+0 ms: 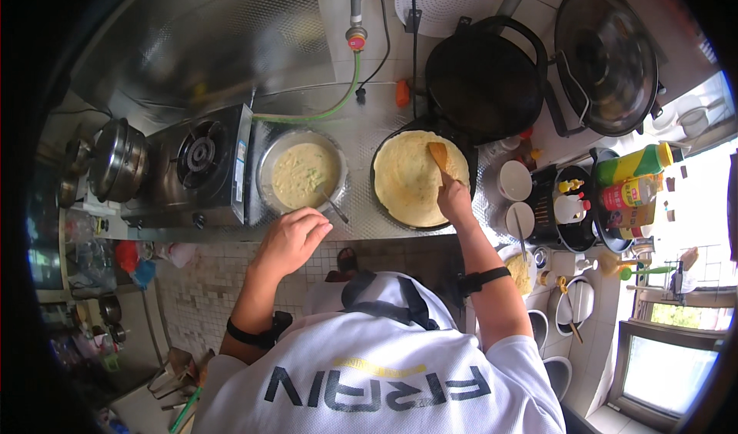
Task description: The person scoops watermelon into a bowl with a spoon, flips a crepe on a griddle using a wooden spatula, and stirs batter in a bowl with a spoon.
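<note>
My right hand (pixel 454 201) is closed around the handle of a wooden spatula (pixel 438 155). The spatula's blade rests at the upper right part of a wide, pale yellow pancake (pixel 411 184). That pancake covers nearly the whole floor of a round dark pan (pixel 400 224). On the left, my left hand (pixel 294 239) hovers by the near rim of a metal bowl (pixel 267 161), empty, with its thumb apart from the bent fingers. Thick pale batter (pixel 304 172) with green bits fills much of the bowl, and a metal spoon (pixel 336 209) leans in it.
A gas stove (pixel 201 153) stands left of the bowl, with stacked pots (pixel 119 161) beyond. Behind the pan are a large black pan (pixel 486 88) and a glass lid (pixel 607 57). White bowls (pixel 513 180) and sauce bottles (pixel 634 165) crowd the right. A green hose (pixel 323 113) crosses behind.
</note>
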Demonstrator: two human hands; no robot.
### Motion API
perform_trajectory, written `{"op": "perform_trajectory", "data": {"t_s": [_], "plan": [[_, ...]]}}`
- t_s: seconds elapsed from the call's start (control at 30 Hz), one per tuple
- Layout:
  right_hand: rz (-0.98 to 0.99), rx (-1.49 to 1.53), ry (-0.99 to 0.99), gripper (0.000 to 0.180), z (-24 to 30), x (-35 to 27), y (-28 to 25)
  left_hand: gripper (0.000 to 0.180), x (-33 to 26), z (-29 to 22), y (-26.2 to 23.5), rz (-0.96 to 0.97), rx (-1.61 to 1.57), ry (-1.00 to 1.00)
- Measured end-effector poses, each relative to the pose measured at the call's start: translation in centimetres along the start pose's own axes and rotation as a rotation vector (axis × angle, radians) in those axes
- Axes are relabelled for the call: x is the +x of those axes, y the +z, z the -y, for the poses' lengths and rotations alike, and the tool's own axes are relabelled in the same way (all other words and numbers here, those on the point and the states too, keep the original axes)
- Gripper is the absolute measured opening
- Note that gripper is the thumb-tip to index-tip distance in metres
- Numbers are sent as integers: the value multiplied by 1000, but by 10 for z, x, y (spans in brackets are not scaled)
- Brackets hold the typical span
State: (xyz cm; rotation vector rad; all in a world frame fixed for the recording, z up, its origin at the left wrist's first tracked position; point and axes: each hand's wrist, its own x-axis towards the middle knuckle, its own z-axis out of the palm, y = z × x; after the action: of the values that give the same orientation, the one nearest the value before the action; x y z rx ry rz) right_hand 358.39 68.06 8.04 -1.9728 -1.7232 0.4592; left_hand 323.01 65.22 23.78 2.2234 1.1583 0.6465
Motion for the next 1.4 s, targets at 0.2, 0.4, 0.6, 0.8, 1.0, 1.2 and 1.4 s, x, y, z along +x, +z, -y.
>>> {"op": "perform_trajectory", "data": {"t_s": [0.2,0.4,0.6,0.8,1.0,1.2,1.4], "plan": [[76,27,-155,49,26,-26,-5,19,-2,1,1,-3,-4,6],[85,25,-190,51,34,-42,-9,20,0,-1,3,12,-7,11],[159,-10,-193,52,35,-64,-1,21,0,-4,5,28,-10,8],[115,96,-191,47,48,-75,-29,20,0,-1,7,31,-17,8],[177,56,-181,47,26,-104,-25,18,1,-3,7,84,-18,-7],[128,71,-144,43,17,-118,-48,18,3,0,8,47,-28,8],[125,45,-97,43,17,-126,-52,18,5,0,12,99,-22,-10]]}}
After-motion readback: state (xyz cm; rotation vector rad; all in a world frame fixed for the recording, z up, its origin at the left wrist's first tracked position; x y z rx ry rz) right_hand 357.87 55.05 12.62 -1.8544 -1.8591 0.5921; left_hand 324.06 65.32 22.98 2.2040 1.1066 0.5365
